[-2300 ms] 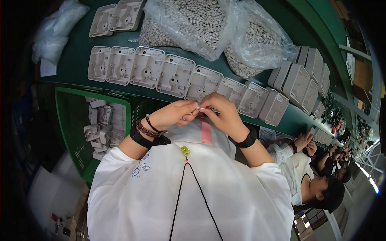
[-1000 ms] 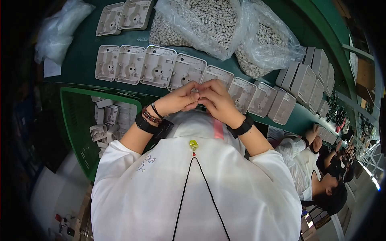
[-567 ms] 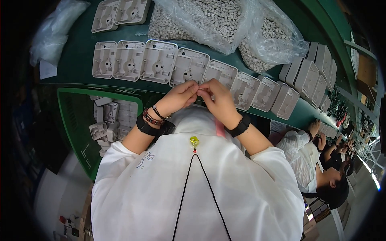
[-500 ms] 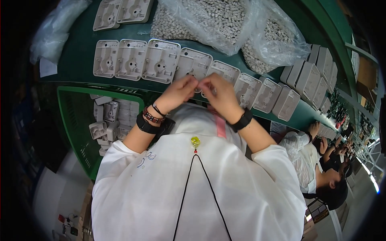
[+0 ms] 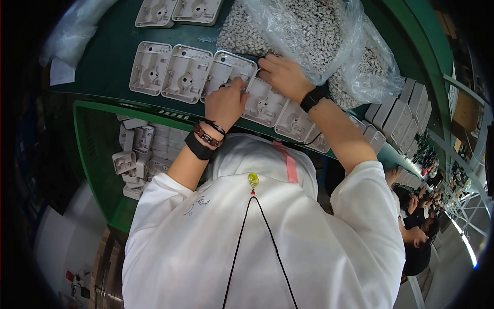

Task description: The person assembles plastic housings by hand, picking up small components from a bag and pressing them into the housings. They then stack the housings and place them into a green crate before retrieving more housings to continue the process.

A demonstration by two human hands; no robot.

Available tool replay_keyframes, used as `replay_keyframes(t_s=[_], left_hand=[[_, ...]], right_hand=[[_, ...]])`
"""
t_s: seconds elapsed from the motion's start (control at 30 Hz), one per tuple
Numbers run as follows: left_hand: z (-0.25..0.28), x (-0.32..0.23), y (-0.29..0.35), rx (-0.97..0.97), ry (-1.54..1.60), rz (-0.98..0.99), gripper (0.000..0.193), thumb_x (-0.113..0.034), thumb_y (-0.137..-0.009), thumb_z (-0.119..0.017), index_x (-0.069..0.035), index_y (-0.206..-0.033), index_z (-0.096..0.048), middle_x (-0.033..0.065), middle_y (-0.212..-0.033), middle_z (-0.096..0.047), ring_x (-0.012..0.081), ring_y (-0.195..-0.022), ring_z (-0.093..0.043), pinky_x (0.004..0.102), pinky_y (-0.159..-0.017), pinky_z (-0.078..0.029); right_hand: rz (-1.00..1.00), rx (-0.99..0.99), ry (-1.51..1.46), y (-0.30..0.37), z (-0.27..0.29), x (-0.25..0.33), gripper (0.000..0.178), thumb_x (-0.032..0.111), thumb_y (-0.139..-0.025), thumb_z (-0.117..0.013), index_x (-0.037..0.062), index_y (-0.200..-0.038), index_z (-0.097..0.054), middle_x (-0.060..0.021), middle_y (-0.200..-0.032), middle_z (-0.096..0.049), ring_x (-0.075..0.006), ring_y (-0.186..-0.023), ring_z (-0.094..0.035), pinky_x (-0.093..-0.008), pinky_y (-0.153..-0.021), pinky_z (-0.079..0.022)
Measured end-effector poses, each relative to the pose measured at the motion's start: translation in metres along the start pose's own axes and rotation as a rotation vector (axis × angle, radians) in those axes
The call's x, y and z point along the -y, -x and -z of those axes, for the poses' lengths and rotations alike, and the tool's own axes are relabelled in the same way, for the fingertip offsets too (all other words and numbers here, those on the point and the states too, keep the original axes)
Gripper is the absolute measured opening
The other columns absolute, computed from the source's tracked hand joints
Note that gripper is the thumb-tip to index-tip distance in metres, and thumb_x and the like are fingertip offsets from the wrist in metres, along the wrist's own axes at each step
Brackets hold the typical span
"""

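A row of pale grey plastic housings (image 5: 184, 73) lies face up on the green belt (image 5: 108, 56). My left hand (image 5: 225, 104), wearing a black band and a bead bracelet, reaches forward with its fingertips bunched on the edge of one housing (image 5: 229, 66). Whether it pinches a small part is hidden. My right hand (image 5: 282, 76), with a black wristband, lies over the neighbouring housing (image 5: 263, 101), right at the lower edge of a clear bag of small white parts (image 5: 309, 31). Its fingers are curled and their tips are hidden.
A green crate (image 5: 98, 154) holding several grey housings (image 5: 135, 154) sits at my lower left. More housings (image 5: 396, 116) stand stacked along the belt to the right, and two more (image 5: 177, 11) lie at the top. Another person (image 5: 417, 242) works at the right.
Both hands were joined close to my chest over a small item. They have since parted and reached forward onto the housings, the right one up to the bag's edge.
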State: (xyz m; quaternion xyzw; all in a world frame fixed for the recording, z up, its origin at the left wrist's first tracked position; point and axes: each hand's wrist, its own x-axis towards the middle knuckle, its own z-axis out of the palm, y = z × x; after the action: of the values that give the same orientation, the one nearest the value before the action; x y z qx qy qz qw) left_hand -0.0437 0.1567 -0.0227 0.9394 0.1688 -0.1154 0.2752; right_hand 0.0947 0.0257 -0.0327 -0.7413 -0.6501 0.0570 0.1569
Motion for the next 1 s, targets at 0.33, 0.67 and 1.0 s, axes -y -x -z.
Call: replay_keyframes(t_s=[0.33,0.67,1.0], left_hand=[[0.001,0.011,0.000,0.046,0.615,0.030,0.027,-0.035,-0.086,-0.049,-0.010,-0.098,-0.051,0.0084,-0.065,-0.060,0.0174,-0.051,-0.054,0.0276,-0.045,-0.040],[0.042,-0.004,0.008,0.609,1.527,0.323,0.052,-0.050,-0.090,-0.030,-0.004,-0.104,-0.050,-0.0009,-0.069,-0.049,0.0042,-0.046,-0.027,0.0185,-0.041,-0.021],[0.046,-0.006,0.010,0.581,1.290,0.235,0.031,-0.032,-0.093,-0.037,-0.005,-0.097,-0.052,-0.0038,-0.067,-0.044,0.0030,-0.049,-0.028,0.0185,-0.043,-0.023]], right_hand=[[-0.229,-0.131,-0.212,0.010,0.017,0.015,0.015,0.006,-0.068,-0.059,0.0059,-0.082,-0.063,-0.0091,-0.101,-0.048,-0.0235,-0.097,-0.047,-0.0303,-0.081,-0.041],[-0.470,-0.326,-0.430,-0.001,0.046,0.103,0.020,0.006,-0.066,-0.065,0.0096,-0.086,-0.062,-0.0097,-0.104,-0.048,-0.0288,-0.095,-0.045,-0.0369,-0.081,-0.039],[-0.547,-0.360,-0.406,0.019,0.059,0.097,0.016,0.005,-0.067,-0.064,0.0062,-0.082,-0.059,-0.0083,-0.088,-0.055,-0.0279,-0.082,-0.052,-0.0359,-0.072,-0.042]])
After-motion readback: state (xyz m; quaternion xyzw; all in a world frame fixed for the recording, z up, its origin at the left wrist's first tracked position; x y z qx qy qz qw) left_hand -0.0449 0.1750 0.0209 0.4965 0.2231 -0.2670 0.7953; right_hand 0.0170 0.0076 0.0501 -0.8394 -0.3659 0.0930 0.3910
